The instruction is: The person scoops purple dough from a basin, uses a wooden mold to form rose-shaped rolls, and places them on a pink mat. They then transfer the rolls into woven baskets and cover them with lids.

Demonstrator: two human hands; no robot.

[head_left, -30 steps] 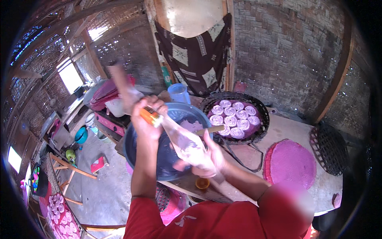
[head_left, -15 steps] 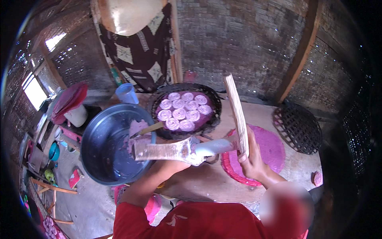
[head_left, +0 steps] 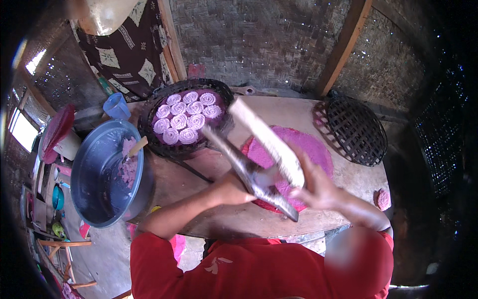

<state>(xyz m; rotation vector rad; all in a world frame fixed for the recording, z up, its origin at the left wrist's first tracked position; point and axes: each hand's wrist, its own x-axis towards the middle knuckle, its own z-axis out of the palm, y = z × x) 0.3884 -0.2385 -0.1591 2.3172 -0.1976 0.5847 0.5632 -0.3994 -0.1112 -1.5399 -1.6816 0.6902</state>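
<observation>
My left hand [head_left: 231,189] is closed round the dark, worn bar of a hand press. A pale wooden bar [head_left: 269,142] forms the press's other handle, and my right hand [head_left: 318,187] grips its near end. Between the two bars the middle of the press is smeared by motion. The tool is tilted and held up over a round tray or mat covered in pink cloth [head_left: 316,144]. To its left stands a dark woven tray [head_left: 144,122], lined in purple. Several coiled, pale pink swirls [head_left: 179,120] lie on it in rows.
At left a large grey-blue tub [head_left: 79,174] holds pink dough [head_left: 128,167] and a wooden-handled tool [head_left: 138,146]. A blue plastic cup [head_left: 117,105] stands behind it. On the right are a black woven basket [head_left: 356,132] and a small pink lump [head_left: 382,200] by the table edge [head_left: 389,192].
The press has turned: its left-hand bar swung from level to a slant, and its pale bar leans further left. My view has shifted, moving the tub and tray leftward and up.
</observation>
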